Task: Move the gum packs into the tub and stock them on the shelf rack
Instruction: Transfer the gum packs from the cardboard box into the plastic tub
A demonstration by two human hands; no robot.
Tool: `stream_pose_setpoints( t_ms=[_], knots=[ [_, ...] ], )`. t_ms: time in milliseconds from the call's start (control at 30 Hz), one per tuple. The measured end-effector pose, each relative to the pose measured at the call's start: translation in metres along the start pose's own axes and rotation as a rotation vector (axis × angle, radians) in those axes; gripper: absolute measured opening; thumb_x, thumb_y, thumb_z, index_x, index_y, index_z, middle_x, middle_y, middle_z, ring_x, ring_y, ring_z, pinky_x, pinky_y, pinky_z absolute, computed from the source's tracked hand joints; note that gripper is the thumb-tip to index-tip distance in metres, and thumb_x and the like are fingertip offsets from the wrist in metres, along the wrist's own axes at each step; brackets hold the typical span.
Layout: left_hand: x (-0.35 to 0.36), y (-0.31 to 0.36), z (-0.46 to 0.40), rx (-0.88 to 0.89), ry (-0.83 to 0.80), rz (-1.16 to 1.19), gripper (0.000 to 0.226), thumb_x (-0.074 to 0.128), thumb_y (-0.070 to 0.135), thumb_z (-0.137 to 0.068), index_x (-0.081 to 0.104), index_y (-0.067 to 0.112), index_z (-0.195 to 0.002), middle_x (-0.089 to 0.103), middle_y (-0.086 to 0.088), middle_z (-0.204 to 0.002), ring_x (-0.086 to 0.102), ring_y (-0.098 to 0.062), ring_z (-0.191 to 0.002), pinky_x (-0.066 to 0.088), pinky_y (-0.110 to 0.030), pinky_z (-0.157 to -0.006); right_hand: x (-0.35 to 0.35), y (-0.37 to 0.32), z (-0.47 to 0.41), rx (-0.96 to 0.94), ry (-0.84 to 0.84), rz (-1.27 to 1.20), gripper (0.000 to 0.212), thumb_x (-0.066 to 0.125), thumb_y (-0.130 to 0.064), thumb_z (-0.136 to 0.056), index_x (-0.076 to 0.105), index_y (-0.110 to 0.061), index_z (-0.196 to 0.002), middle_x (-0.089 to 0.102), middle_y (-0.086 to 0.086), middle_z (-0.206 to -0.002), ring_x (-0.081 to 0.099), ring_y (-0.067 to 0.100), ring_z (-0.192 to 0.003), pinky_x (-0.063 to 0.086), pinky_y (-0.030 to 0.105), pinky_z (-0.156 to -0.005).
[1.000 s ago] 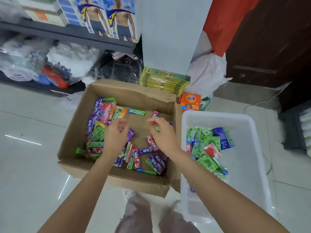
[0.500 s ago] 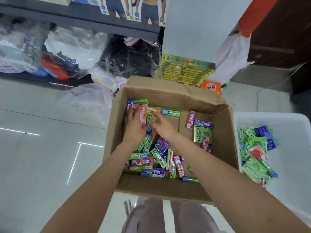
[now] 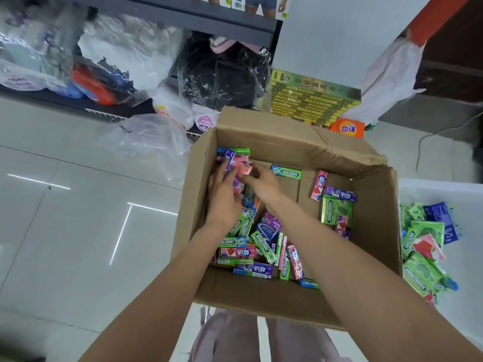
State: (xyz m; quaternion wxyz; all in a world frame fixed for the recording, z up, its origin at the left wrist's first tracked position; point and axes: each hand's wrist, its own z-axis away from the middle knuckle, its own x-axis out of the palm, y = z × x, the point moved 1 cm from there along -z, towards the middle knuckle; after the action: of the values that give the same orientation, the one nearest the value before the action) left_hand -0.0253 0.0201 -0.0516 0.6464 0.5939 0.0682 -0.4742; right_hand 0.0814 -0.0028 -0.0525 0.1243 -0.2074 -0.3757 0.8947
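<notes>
Floor tiles (image 3: 65, 205) fill the left of the view, with a crumpled clear plastic bag (image 3: 146, 137) lying by the shelf rack (image 3: 209, 22) behind. Next comes the cardboard box (image 3: 261, 296), where both hands work the far left corner: the left hand (image 3: 224, 197) has its fingers curled round a clutch of gum packs (image 3: 261, 246), a purple one standing up against its fingertips, and the right hand (image 3: 261, 186) pinches a pink watermelon pack (image 3: 244, 168) just beside it. More packs litter the box bottom, loose and overlapping. Rightmost, the white tub (image 3: 444, 189) already holds a heap of green and blue packs. These packs look light and stiff, with glossy wrappers likely to slide against one another, so a handful is probably best squeezed across the long flat faces, several stacked together, not scooped loosely from the ends.
</notes>
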Motion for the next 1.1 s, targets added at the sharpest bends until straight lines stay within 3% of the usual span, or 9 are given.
stream_pose_setpoints(
  t_ms=[100,200,300,400,467,567,733,1000,1100],
  knots=[
    [0.0,0.001,0.001,-0.004,-0.02,0.014,0.059,0.05,-0.003,-0.09,0.034,0.018,-0.144,0.012,0.007,-0.156,0.01,-0.01,-0.142,0.019,-0.027,-0.117,-0.002,-0.003,-0.001,0.023,-0.029,-0.072,0.026,0.066,-0.01,-0.084,0.063,-0.008,-0.109,0.064,0.004,-0.094,0.058,0.009,-0.076,0.041,0.005,-0.054],
    [-0.001,0.002,0.004,0.008,-0.039,0.036,0.06,0.051,-0.004,-0.089,0.035,0.018,-0.143,0.012,0.007,-0.156,0.01,-0.009,-0.143,0.021,-0.03,-0.117,-0.004,-0.004,-0.001,0.031,-0.025,-0.101,0.015,0.064,-0.006,-0.084,0.064,-0.008,-0.098,0.062,0.005,-0.086,0.053,0.003,-0.064,0.039,0.004,-0.047],
    [-0.003,0.002,0.007,0.029,-0.047,0.102,0.063,0.053,-0.007,-0.087,0.038,0.02,-0.142,0.016,0.009,-0.155,0.012,-0.008,-0.141,0.023,-0.028,-0.116,-0.005,-0.002,0.001,0.072,-0.024,-0.086,0.022,0.063,-0.009,-0.084,0.062,-0.005,-0.105,0.061,0.006,-0.087,0.056,0.011,-0.07,0.043,0.011,-0.053],
    [-0.004,0.004,0.01,0.085,-0.075,0.129,0.062,0.053,-0.007,-0.087,0.039,0.021,-0.141,0.022,0.013,-0.152,0.018,-0.005,-0.138,0.018,-0.015,-0.112,-0.012,0.008,0.006,0.133,-0.007,-0.137,0.036,0.063,-0.01,-0.084,0.054,-0.008,-0.119,0.059,0.008,-0.097,0.056,0.013,-0.076,0.045,0.015,-0.054],
    [-0.002,0.01,0.011,0.109,-0.123,0.15,0.063,0.053,-0.007,-0.087,0.038,0.021,-0.141,0.027,0.012,-0.15,0.02,-0.005,-0.136,0.016,-0.012,-0.108,-0.021,0.017,0.011,0.138,0.018,-0.122,0.033,0.062,-0.012,-0.084,0.055,-0.008,-0.116,0.059,0.006,-0.096,0.055,0.015,-0.081,0.041,0.017,-0.055],
    [0.004,0.02,0.011,0.144,-0.189,0.142,0.064,0.055,-0.005,-0.088,0.037,0.022,-0.142,0.03,0.011,-0.149,0.021,-0.008,-0.136,0.022,-0.022,-0.112,-0.036,0.028,0.016,0.11,0.049,-0.115,0.019,0.061,-0.013,-0.084,0.064,-0.009,-0.102,0.061,0.001,-0.077,0.055,0.014,-0.072,0.04,0.021,-0.058],
    [0.012,0.022,0.003,0.122,-0.138,-0.053,0.075,0.064,0.004,-0.084,0.026,0.021,-0.147,0.02,0.006,-0.154,0.017,-0.014,-0.138,0.023,-0.03,-0.113,-0.054,0.04,0.018,0.13,0.119,-0.171,0.046,0.071,-0.016,-0.08,0.056,-0.006,-0.123,0.064,0.012,-0.114,0.061,0.026,-0.104,0.049,0.041,-0.095],
    [0.01,0.028,-0.009,-0.015,-0.234,0.012,0.056,0.067,0.013,-0.084,0.046,0.018,-0.136,0.028,-0.001,-0.149,0.036,-0.019,-0.132,0.036,-0.031,-0.106,-0.057,0.047,0.022,0.163,0.104,-0.339,0.037,0.058,-0.003,-0.089,0.051,-0.004,-0.126,0.063,0.016,-0.117,0.062,0.029,-0.105,0.051,0.041,-0.093],
    [0.01,0.03,-0.011,-0.093,-0.207,0.028,0.053,0.068,0.016,-0.083,0.047,0.023,-0.132,0.033,-0.007,-0.142,0.05,-0.022,-0.119,0.045,-0.034,-0.1,-0.056,0.044,0.027,0.162,0.106,-0.421,0.031,0.056,-0.001,-0.089,0.051,-0.003,-0.12,0.062,0.017,-0.117,0.061,0.032,-0.106,0.052,0.041,-0.091]
  ],
)
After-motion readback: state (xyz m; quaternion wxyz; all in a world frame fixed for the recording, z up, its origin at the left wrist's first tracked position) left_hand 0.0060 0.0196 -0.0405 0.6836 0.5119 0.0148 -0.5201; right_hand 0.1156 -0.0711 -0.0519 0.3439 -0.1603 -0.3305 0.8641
